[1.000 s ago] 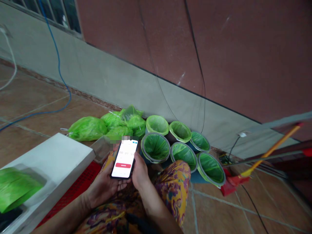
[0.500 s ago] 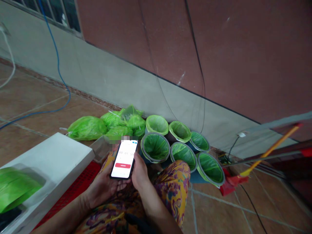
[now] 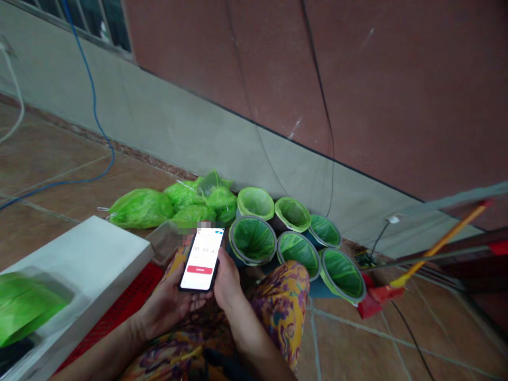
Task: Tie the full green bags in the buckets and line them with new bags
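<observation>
A lit smartphone is held upright, slightly tilted, above my lap. Its white screen has a row of timer digits and a red button. My left hand supports the phone from below and behind at its lower left, with some fingertips showing under the bottom edge. My right hand grips the right edge, thumb along the side of the screen. Beneath both hands lies the patterned yellow and purple cloth over my legs.
Several bins with green liners stand by the wall. Knotted green bags lie left of them. A white box holding a green bag sits above a red crate. A red broom leans at right; a blue cable hangs at left.
The digits on the phone's screen have changed. Both hands and the phone have stayed in nearly the same place.
</observation>
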`<state>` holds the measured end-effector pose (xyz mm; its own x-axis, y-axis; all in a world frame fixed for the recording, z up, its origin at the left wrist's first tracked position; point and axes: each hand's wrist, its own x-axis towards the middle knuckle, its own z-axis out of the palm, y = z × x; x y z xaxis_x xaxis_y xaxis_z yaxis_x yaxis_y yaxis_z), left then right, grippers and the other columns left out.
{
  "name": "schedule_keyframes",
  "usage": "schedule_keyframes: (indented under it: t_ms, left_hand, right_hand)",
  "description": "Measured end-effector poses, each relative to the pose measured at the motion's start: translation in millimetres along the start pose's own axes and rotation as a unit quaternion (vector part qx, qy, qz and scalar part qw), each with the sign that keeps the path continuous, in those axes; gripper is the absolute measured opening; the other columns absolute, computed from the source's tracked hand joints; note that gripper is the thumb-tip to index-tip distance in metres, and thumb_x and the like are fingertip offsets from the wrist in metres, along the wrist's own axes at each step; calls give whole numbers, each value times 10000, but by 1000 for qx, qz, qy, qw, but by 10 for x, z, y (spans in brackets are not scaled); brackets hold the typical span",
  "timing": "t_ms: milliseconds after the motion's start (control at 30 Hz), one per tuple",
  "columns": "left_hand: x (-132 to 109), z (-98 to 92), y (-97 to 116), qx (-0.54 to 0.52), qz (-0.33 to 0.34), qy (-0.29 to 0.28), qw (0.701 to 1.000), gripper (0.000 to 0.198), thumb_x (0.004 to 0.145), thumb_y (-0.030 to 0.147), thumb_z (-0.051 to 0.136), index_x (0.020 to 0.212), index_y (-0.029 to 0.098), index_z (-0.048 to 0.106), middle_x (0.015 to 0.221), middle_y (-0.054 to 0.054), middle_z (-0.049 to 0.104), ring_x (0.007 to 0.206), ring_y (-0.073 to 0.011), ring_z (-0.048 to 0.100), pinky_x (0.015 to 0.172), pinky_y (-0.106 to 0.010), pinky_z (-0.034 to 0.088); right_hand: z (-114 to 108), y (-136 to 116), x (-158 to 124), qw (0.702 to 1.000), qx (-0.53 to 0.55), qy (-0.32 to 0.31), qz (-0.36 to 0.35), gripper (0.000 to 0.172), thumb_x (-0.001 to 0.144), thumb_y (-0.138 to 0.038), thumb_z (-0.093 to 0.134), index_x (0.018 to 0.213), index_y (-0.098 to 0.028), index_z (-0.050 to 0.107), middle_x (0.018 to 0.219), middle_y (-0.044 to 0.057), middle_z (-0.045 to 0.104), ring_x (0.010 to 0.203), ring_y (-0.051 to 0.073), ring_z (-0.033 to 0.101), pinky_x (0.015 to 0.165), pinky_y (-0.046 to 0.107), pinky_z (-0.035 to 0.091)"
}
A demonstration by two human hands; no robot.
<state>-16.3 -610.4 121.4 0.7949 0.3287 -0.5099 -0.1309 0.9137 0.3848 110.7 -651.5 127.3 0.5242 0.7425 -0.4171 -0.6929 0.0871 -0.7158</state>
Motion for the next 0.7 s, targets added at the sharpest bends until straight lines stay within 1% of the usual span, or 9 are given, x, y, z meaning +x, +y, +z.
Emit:
schedule_keyframes:
  t_ms: [200, 400, 567, 700]
  left_hand:
    - [-3, -10, -5, 7, 3, -4, 1000, 356, 916, 445, 584, 1126, 197, 731, 990, -92, 794, 823, -254, 749, 762, -355, 585]
    - [-22, 27, -1, 16, 17, 3, 1000, 333, 924, 413, 580, 1137, 204, 728, 988, -95, 794, 811, -256, 750, 751, -363, 589]
    - [-37, 52, 2, 12, 14, -6, 1000, 346, 923, 424, 580, 1128, 190, 732, 989, -104, 792, 809, -249, 751, 753, -351, 591]
    - [-46, 73, 5, 18, 18, -18, 1000, 369, 929, 426, 571, 1163, 183, 720, 983, -109, 790, 823, -242, 748, 770, -335, 586]
  right_hand:
    - [-6, -3, -14, 1000, -8, -15, -14, 473, 799, -516, 690, 1107, -158, 719, 1082, 67, 773, 962, 227, 728, 850, 348, 579]
    - [7, -5, -25, 1000, -8, -10, -18, 437, 819, -508, 674, 1080, -162, 726, 1059, 60, 779, 951, 221, 729, 834, 339, 578]
    - [20, -37, -26, 1000, -9, -7, -13, 396, 820, -492, 676, 1042, -168, 732, 1022, 50, 785, 920, 213, 732, 820, 326, 576]
    - [48, -73, -46, 1000, -6, -7, -3, 370, 839, -480, 652, 1032, -176, 739, 1026, 41, 784, 944, 205, 724, 842, 319, 565]
